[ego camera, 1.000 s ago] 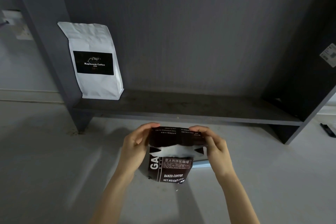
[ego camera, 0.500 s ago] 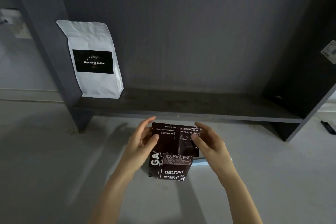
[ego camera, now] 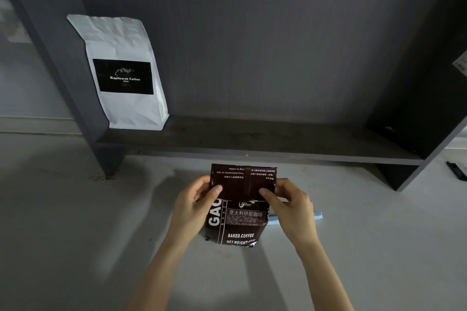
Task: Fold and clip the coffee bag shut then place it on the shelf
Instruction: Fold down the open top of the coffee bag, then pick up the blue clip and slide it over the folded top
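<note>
1. Pinching the folded-over top flap of the dark coffee bag (ego camera: 236, 212), 2 hands: left hand (ego camera: 193, 206) and right hand (ego camera: 293, 206), thumbs pressed on front.
2. Standing upright on the grey floor (ego camera: 75, 222), just before the shelf (ego camera: 252, 137).
3. Folding step likely underway; next, probably freeing 1 hand to fetch the pale blue clip (ego camera: 295, 217) behind.
4. Counted: 2 bags, including 1 white bag (ego camera: 123, 70) already shelved; 1 clip.

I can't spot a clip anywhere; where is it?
In the head view, the light blue clip lies on the table, just right of the brown bag, mostly hidden behind the right hand.
</note>
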Action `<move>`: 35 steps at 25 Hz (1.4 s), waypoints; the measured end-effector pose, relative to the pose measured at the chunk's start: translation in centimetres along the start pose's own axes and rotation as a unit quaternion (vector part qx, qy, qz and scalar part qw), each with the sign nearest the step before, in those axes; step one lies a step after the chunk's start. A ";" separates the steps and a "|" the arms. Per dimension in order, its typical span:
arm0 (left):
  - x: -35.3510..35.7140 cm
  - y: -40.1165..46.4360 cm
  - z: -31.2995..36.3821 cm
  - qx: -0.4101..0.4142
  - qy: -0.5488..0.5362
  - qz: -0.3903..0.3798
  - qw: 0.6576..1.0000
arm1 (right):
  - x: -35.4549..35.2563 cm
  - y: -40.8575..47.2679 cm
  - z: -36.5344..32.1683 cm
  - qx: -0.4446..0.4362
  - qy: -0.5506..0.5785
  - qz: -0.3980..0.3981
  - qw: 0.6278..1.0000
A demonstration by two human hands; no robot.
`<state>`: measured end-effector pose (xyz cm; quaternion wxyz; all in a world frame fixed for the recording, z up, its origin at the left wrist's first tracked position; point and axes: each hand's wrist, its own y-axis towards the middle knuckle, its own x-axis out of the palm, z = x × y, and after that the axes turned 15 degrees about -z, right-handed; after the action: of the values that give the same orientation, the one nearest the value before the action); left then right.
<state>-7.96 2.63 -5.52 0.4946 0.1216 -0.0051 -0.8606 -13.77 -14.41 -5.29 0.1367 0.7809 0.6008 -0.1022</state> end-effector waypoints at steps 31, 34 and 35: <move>0.4 1.2 -1.6 -0.007 0.004 0.073 0.997 | -1.9 0.0 8.2 0.117 -0.317 -0.077 0.938; 0.6 1.2 -1.6 -0.001 0.024 0.086 0.996 | -1.8 -0.2 7.6 0.104 -0.280 -0.059 0.953; 0.7 1.2 -1.6 0.001 0.025 0.087 0.996 | -1.9 -0.3 7.4 0.102 -0.269 -0.056 0.956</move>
<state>-6.90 1.63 -7.02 0.5673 0.1427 -0.0041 -0.8111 -14.46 -18.56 -11.72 0.2071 0.6992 0.5710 -0.3770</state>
